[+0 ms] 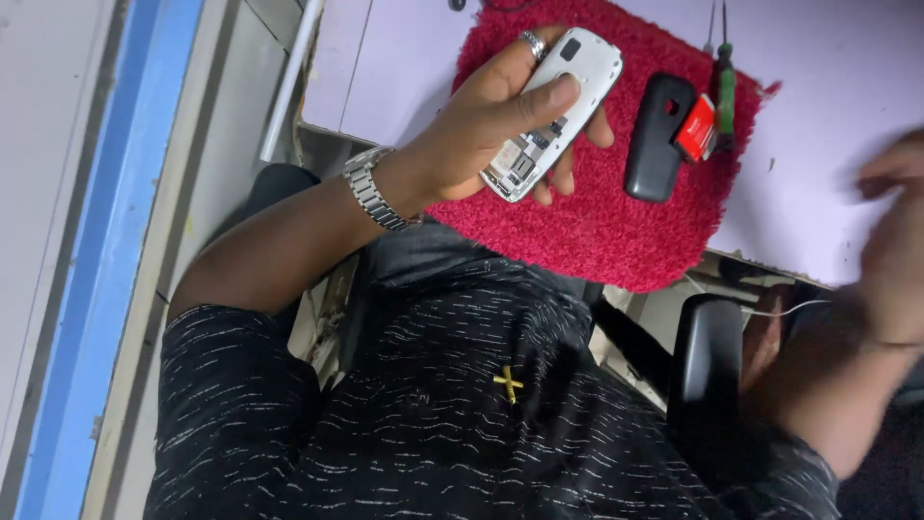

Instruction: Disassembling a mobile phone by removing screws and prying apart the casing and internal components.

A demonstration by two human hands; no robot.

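- On the pale lilac surface (847,116) lies a shaggy red mat (616,231), its near edge hanging just over the surface's rim.
- The left hand (491,120) holds a white phone (553,111) with its back cover off, above the mat; the grip is pinching it, thumb across the open back and fingers curled beneath.
- A ring sits on one finger of that hand and a metal watch (371,188) on its wrist.
- A black back cover (654,135) lies on the mat just beside the phone, touching a small red card-like piece (695,130).
- A green-handled screwdriver (726,91) rests at the mat's far edge.
- The right hand (895,241) is blurred at the frame's right; whether its grip is spread or pressed together cannot be told.
- Left of the surface runs a grey wall or floor with a blue strip (106,250); below sits a black chair armrest (707,361).
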